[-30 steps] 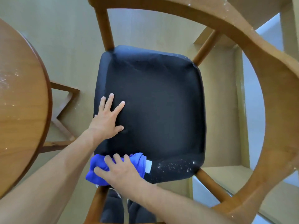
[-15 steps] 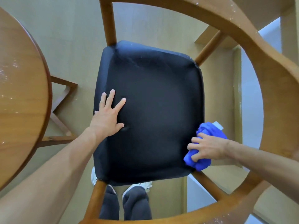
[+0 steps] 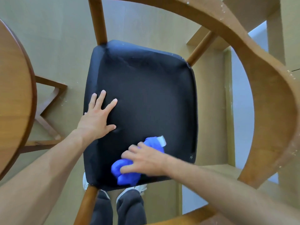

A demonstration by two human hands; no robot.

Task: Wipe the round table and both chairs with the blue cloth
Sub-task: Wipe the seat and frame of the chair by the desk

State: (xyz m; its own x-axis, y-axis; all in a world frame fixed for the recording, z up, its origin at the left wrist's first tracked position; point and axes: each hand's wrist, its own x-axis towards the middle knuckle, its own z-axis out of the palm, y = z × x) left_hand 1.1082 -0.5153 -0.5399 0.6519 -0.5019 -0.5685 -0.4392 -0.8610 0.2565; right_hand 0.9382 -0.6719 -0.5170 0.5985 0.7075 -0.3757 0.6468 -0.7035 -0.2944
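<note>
I look straight down on a wooden chair with a black padded seat (image 3: 146,95). My left hand (image 3: 97,117) lies flat on the seat's left side, fingers spread. My right hand (image 3: 144,158) grips the bunched blue cloth (image 3: 126,174) on the near part of the seat; a white tag sticks out of the cloth at its far end. The chair's curved wooden back rail (image 3: 267,95) arcs round the right side and carries pale specks. The round wooden table (image 3: 14,95) fills the left edge of the view.
The table's wooden base struts (image 3: 50,101) stand on the beige floor between table and chair. My legs and white shoes (image 3: 139,189) show below the seat's near edge. A pale wooden shelf unit (image 3: 276,30) stands at the right.
My right hand has swept the blue cloth along the seat's near edge: from the near left corner out to the right edge, then back toward the middle. My left hand has stayed in place.
</note>
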